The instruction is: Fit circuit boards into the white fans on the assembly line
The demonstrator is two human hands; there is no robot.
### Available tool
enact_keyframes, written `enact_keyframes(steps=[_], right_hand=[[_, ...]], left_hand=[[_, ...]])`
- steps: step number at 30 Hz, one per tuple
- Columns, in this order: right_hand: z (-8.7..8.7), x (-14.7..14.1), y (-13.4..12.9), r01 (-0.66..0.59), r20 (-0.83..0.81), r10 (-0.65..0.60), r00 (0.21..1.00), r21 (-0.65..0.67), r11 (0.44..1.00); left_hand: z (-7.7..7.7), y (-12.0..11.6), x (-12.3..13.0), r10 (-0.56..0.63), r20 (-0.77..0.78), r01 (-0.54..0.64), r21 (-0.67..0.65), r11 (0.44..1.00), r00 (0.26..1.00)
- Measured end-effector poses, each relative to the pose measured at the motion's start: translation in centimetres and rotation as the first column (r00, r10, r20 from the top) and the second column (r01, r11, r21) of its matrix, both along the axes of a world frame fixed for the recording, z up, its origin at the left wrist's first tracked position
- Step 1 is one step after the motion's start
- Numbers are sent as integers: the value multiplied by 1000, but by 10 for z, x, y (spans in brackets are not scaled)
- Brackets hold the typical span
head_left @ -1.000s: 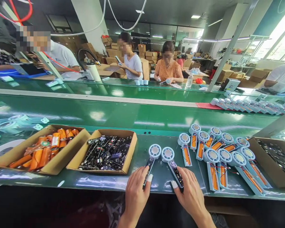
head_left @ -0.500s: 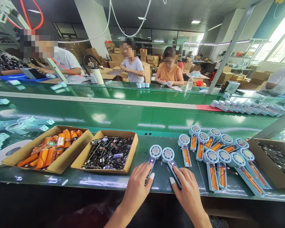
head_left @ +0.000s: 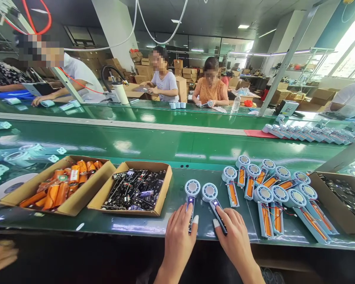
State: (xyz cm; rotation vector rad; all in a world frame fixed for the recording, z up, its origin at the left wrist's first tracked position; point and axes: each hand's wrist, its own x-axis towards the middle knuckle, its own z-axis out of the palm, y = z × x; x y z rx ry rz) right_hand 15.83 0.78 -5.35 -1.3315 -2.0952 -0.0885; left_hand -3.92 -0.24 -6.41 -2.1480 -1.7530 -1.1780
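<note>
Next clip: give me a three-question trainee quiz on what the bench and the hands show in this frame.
1. True or false: the left hand rests on a fan half-shell lying on the green bench.
2. What fills the box at far left? A) orange batteries B) screws C) labels
3. Fill in: the right hand presses on the ____ of its fan half-shell.

Key: 1 true; 2 A; 3 handle.

Two handheld fan units, part-assembled, lying flat side by side near the front edge. Left unit (head_left: 191, 199): round white head, open handle showing dark circuit board. Right unit (head_left: 213, 202): same build, handle angled rightward.
</note>
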Motion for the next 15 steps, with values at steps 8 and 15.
enact_keyframes(steps=[8,15], right_hand=[[1,-1,0,0,3,0,1000,6,1000],[10,-1,-2,-7,76,8,997,-9,1000]], left_hand=[[2,0,0,36,-47,-36,-10,999,998],[4,0,-1,36,-52,-38,-41,998,998]])
